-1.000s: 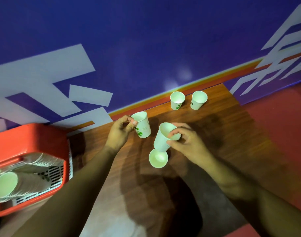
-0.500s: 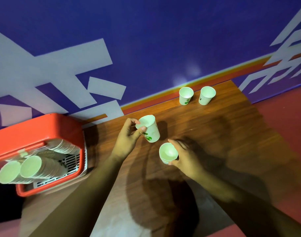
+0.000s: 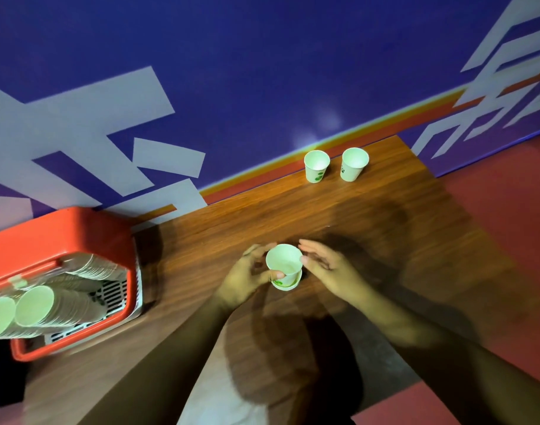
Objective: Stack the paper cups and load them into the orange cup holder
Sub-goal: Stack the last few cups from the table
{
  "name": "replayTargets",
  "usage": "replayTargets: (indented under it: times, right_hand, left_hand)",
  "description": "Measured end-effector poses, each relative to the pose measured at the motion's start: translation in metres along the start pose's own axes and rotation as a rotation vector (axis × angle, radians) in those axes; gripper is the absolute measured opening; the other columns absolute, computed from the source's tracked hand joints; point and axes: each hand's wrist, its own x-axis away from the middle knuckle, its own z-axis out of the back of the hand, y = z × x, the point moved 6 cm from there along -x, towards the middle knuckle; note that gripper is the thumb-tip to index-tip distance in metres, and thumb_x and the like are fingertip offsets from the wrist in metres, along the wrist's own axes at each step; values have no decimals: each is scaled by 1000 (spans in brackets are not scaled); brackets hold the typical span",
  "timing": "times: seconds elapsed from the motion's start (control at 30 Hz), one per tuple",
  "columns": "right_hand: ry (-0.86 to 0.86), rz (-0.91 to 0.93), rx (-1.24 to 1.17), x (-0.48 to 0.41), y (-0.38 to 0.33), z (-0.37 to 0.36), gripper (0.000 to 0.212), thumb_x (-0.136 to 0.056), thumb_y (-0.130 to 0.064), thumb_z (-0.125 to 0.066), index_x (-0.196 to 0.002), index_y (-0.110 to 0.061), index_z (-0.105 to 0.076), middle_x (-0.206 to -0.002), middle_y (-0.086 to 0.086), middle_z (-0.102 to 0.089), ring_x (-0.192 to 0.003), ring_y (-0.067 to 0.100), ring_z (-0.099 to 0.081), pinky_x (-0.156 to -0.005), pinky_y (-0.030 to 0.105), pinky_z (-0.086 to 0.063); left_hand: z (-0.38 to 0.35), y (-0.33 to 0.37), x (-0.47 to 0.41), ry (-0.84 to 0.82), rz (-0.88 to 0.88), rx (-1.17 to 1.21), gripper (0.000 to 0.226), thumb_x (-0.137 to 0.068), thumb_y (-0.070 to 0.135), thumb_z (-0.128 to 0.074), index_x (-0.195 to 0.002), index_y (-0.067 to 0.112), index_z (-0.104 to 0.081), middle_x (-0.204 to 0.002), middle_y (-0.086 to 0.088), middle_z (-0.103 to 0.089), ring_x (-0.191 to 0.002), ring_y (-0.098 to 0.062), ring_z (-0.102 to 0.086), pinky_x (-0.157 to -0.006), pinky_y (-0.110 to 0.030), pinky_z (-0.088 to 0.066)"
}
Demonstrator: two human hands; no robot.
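A white paper cup (image 3: 284, 262) sits nested in another cup whose rim shows just below it, both standing on the wooden table (image 3: 370, 234). My left hand (image 3: 247, 279) grips the top cup, thumb on its near side and fingers round its far side. My right hand (image 3: 325, 266) lies just right of the cups with fingers straight, its thumb tip at the rim. Two more single cups (image 3: 316, 165) (image 3: 353, 164) stand upright near the wall. The orange cup holder (image 3: 57, 237) is at the left, with long stacks of cups (image 3: 35, 305) lying in it.
A blue wall with white and orange graphics runs along the table's far edge. Red floor lies beyond the table's right edge. My shadow falls across the near part of the table.
My left hand has carried its cup right and down into the cup my right hand held. My right hand has let go and opened beside the stack.
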Motion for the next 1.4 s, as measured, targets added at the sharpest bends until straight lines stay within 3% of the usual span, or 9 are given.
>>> replayTargets:
  times: [0.17,0.3,0.4,0.5,0.7,0.83,0.97,1.2,1.4]
  right_hand:
    - [16,43,146,-1,26,-16,44,-83,-26,-72,-127,-27,-64,-122,-12,-67,-112,0,-60,-101,35,-48]
    - [17,116,195,-3,36,-18,45,-82,-17,-72,-126,-21,-65,-131,-9,-62,-121,1,-56,-104,36,-47]
    - [-17,58,97,-9,34,-4,47,-86,-14,-70,-131,-25,-61,-128,-10,-62,-118,3,-57,-103,25,-45]
    - [64,21,92,-30,28,37,44,-88,-13,-68,-131,-20,-59,-122,-5,-63,-116,10,-59,-96,11,-42]
    - [366,-36,308,-92,16,140,43,-87,-26,-69,-128,-16,-57,-129,6,-56,-118,20,-56,-98,40,-49]
    - [458,-19,372,-135,11,186,44,-83,-18,-71,-124,-8,-58,-124,15,-51,-117,33,-54,-101,42,-43]
    - [443,-46,436,-166,18,203,50,-84,-12,-69,-132,-8,-55,-130,17,-46,-122,30,-48,-102,27,-33]
    - [336,-79,536,-197,48,205,50,-86,-15,-65,-135,-19,-54,-126,15,-53,-117,31,-52,-95,35,-43]
    - [340,-41,621,-206,53,206,30,-87,-14,-67,-116,-12,-67,-116,11,-67,-109,31,-61,-88,38,-48]
  left_hand:
    - [-15,-25,-7,-58,3,-240,73,-76,27,-84,-141,17,-52,-130,7,-52,-126,-14,-50,-110,-35,-40]
    - [-19,-33,-12,-101,-3,-264,74,-76,34,-83,-142,21,-50,-134,5,-51,-127,-12,-49,-109,-30,-40]
    - [-7,-29,-25,-65,68,-191,70,-77,53,-74,-138,28,-52,-133,6,-50,-124,-9,-51,-105,-29,-45]
    - [10,-6,-54,8,30,-224,47,-88,40,-71,-131,25,-56,-127,2,-53,-119,-11,-55,-98,-28,-48]
    - [27,56,-141,145,-49,-388,40,-92,32,-67,-126,15,-58,-122,-2,-58,-109,-17,-57,-92,-32,-49]
    - [16,83,-204,149,-34,-469,42,-91,31,-67,-129,18,-55,-126,-5,-56,-107,-20,-57,-91,-31,-47]
    - [-6,86,-252,112,7,-555,48,-90,28,-67,-136,18,-53,-121,-11,-60,-108,-26,-59,-92,-31,-45]
    - [-31,61,-290,87,117,-674,48,-95,20,-55,-143,15,-51,-120,-17,-68,-113,-34,-61,-93,-36,-48]
    - [-26,54,-287,163,106,-642,33,-90,18,-65,-121,8,-65,-113,-15,-72,-106,-31,-67,-90,-35,-53]
